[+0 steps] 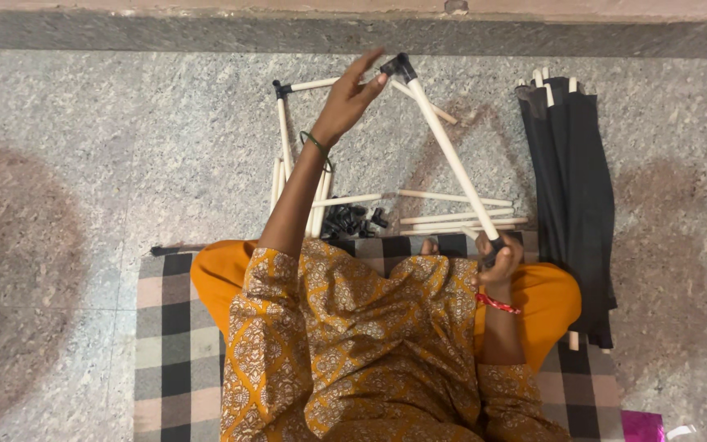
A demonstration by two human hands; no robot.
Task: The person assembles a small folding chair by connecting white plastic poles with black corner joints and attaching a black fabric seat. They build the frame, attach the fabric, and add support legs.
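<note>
One white rod (450, 153) slants up from our right hand (497, 263), which grips its lower end over our lap, to the black corner connector (398, 65), where our left hand (352, 94) rests open-fingered, seemingly steadying the joint. Spare rods (452, 219) and loose black connectors (352, 221) lie on the stone floor (124, 147) beyond the checked mat (169, 327), with folded black fabric (574, 180) toward its right edge.

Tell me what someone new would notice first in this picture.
A long white rod slants across the middle, the right hand gripping its lower end and the left hand touching the black corner joint on top. Folded black fabric lies at right on the stone floor.
</note>
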